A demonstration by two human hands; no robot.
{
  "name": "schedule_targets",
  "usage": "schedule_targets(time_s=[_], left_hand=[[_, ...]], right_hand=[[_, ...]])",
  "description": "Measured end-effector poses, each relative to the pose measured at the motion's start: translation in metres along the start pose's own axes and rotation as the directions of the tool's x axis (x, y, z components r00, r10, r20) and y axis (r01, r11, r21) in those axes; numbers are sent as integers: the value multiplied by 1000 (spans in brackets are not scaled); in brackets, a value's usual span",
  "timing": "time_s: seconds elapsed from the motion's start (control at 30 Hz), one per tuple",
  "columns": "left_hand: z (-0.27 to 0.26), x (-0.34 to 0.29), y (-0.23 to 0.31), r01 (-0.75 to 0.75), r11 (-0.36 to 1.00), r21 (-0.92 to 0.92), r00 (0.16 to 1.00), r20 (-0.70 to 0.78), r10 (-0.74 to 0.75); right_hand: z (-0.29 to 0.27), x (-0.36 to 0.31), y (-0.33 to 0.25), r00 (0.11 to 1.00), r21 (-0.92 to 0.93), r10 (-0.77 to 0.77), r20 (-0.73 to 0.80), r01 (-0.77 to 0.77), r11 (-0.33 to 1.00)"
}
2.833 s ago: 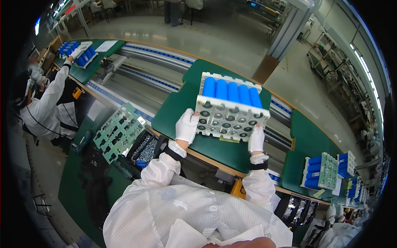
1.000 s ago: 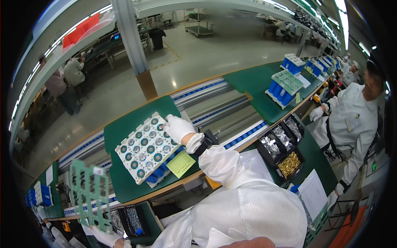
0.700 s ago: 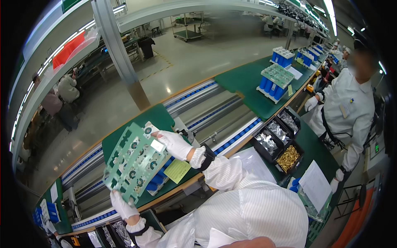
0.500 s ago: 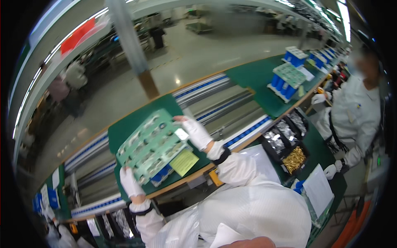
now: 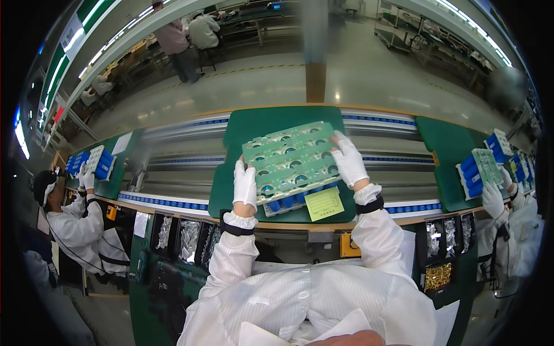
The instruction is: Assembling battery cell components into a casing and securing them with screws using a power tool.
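A green circuit board with rows of round cutouts lies over a block of blue cylinders, tilted a little. My left hand, in a white glove with bare fingertips, grips its left edge. The right edge is held by my right hand, gloved the same way. Most of the cylinders are hidden under the board, so I cannot tell whether it rests fully on them. A yellow-green paper slip hangs at the block's front right. All of this is on a green work plate.
Conveyor rails with blue rollers run left and right of the plate. Black bins of foil-like parts stand at the front left; a bin of brass-coloured pieces is at the right. Co-workers handle similar blocks on both sides.
The view has turned and levelled, so the board now appears nearer the middle. Both hands stay on its edges.
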State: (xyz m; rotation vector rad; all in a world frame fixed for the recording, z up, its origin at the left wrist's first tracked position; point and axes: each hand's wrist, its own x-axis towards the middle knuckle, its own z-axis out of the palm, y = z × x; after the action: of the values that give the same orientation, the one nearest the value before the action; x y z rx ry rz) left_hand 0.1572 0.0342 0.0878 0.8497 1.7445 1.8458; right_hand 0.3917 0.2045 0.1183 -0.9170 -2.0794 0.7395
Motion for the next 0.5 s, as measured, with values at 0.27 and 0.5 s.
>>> schedule_targets(time_s=[0.27,0.5], left_hand=[[2,-18,6,123,970,-211,989,104,-103],[-6,-29,5,172,943,-285,982,119,-144]], right_hand=[[-16,11,-11,964,157,201,177,-229,961],[11,6,-29,965,-388,-259,-27,229,893]])
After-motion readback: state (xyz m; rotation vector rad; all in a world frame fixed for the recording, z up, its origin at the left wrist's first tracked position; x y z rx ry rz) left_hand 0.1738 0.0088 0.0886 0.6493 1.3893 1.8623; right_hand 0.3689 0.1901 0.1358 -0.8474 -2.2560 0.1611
